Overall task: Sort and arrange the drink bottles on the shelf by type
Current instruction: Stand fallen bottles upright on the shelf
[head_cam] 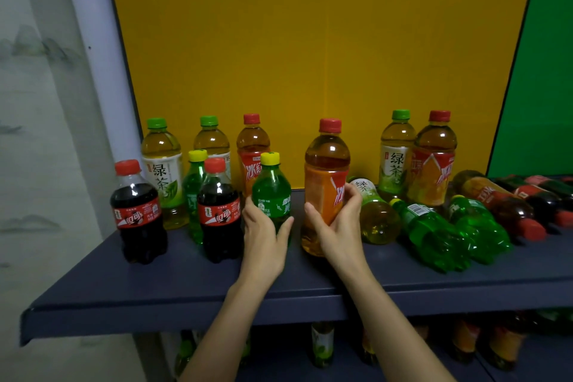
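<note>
Holding an upright green soda bottle (271, 195) on the shelf (186, 285), the left hand (265, 234) wraps it; just beside, the right hand (336, 223) clasps an upright iced tea bottle (325, 183).

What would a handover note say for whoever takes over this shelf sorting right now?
Left hand: wrapped around an upright green soda bottle on the shelf.
Right hand: gripping an upright iced tea bottle at mid-shelf.
Done: two cola bottles and another green soda stand front left; two green tea bottles and one iced tea stand behind them.
Left: a green tea and an iced tea stand apart at back right; beside them a fallen green tea bottle, two green sodas, an iced tea and colas lie on their sides, unsorted.
</note>
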Action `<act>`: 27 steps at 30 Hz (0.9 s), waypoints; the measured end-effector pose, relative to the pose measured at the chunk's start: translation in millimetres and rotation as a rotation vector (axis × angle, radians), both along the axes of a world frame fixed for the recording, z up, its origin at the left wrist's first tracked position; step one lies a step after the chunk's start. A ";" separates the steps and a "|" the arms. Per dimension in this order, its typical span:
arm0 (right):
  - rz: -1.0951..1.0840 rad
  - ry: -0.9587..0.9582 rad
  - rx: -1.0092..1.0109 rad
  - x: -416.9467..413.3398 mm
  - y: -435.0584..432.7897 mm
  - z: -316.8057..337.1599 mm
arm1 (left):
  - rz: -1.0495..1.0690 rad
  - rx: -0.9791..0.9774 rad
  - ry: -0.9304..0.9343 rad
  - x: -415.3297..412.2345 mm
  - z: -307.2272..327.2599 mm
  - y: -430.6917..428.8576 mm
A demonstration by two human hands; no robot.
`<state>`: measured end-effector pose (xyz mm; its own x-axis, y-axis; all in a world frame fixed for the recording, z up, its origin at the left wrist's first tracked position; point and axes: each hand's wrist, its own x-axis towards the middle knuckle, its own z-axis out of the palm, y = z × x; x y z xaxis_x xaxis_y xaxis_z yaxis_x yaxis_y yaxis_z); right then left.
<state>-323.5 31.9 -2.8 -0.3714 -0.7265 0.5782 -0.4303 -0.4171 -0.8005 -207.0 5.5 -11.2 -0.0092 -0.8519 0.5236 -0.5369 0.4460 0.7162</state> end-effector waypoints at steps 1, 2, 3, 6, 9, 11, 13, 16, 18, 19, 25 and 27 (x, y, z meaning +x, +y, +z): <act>0.021 0.003 0.002 -0.3 -2.1 -0.2 | 0.002 -0.004 0.004 0.4 0.0 -0.2; 0.045 0.016 0.016 -1.1 -4.3 0.1 | 0.006 -0.007 0.004 0.8 0.1 -0.5; 0.066 0.030 0.034 -1.7 -6.1 0.4 | 0.009 -0.006 0.003 1.0 0.0 -0.6; 0.087 0.051 0.046 -0.9 -9.4 0.0 | 0.024 0.004 -0.001 0.5 0.2 -0.4; 0.061 0.059 0.039 1.5 -9.8 -2.1 | 0.033 0.006 -0.009 1.1 -0.3 0.0; 0.055 0.053 0.046 2.9 -9.0 -1.8 | 0.029 0.011 -0.005 2.2 -1.1 -0.3; 0.061 0.055 0.066 2.5 -6.7 -0.3 | 0.021 0.020 -0.004 3.3 -1.8 -0.2; 0.022 0.146 0.112 -6.4 3.3 3.3 | 0.013 0.016 0.007 4.0 -2.1 5.6; -0.009 0.202 0.126 -18.6 16.0 9.4 | 0.050 -0.065 0.045 4.6 -2.5 16.1; -0.020 0.220 0.120 -26.2 24.0 13.8 | 0.079 -0.154 0.064 4.6 -2.8 22.4; -0.187 0.450 0.098 -88.3 60.8 44.4 | -0.030 -0.466 0.036 -20.0 10.6 47.3; -0.227 0.493 0.168 -111.3 66.8 50.8 | -0.095 -0.457 -0.016 -35.5 19.9 49.2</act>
<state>-434.7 98.7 48.0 -0.2446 -0.7571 0.6058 -0.8338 -0.1547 -0.5299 -242.4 54.7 8.6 -0.0877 -0.5288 0.8442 -0.4878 0.7617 0.4264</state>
